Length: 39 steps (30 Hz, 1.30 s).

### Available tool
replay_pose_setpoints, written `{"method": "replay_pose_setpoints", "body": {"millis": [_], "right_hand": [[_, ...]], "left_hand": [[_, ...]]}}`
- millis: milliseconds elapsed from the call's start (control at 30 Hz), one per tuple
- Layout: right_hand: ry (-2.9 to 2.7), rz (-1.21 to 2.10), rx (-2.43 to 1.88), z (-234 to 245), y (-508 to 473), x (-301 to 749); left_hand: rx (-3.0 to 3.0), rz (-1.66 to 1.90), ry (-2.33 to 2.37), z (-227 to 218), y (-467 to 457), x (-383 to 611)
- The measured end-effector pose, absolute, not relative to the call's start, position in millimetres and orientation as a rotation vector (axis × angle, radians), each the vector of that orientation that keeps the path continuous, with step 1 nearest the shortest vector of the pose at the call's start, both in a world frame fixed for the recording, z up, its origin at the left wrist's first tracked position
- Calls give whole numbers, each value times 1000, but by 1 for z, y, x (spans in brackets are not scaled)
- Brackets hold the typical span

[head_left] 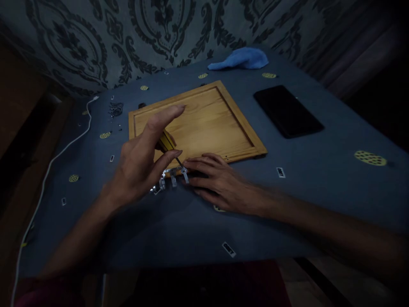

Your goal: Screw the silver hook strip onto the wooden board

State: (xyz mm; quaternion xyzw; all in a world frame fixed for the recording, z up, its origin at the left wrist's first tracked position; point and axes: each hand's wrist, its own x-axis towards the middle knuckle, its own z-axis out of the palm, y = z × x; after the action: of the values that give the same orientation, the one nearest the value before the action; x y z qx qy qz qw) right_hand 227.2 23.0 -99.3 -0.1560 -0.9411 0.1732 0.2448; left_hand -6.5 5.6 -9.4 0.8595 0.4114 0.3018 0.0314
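A wooden panel [204,121] with a raised frame lies on the blue cloth-covered table [319,170]. My left hand [140,160] grips a yellow-handled screwdriver [168,145] over the panel's near edge, index finger stretched out, tip pointing down at a metal hinge [171,177]. The hinge lies at the panel's near edge. My right hand [217,181] rests flat on the cloth, fingertips pressed against the hinge and the panel's edge.
A black phone [287,111] lies right of the panel. A blue cloth [243,59] sits at the far edge. Small screws and metal bits [115,110] lie at the far left beside a white cable [64,149]. Patterned wall behind.
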Motion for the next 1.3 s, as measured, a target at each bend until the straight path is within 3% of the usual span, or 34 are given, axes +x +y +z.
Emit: {"method": "replay_pose_setpoints", "body": {"millis": [233, 467, 733, 1300], "right_hand": [[-2572, 475, -422, -98, 23, 228], [-2585, 484, -423, -99, 23, 229], [-2578, 506, -442, -97, 23, 230], [-2585, 519, -449, -99, 22, 229]], "left_hand": [[2614, 795, 1267, -5, 5, -10], [2445, 996, 1386, 11, -2, -7], [2616, 748, 1464, 7, 1, -13], [2701, 766, 1396, 3, -2, -2]]}}
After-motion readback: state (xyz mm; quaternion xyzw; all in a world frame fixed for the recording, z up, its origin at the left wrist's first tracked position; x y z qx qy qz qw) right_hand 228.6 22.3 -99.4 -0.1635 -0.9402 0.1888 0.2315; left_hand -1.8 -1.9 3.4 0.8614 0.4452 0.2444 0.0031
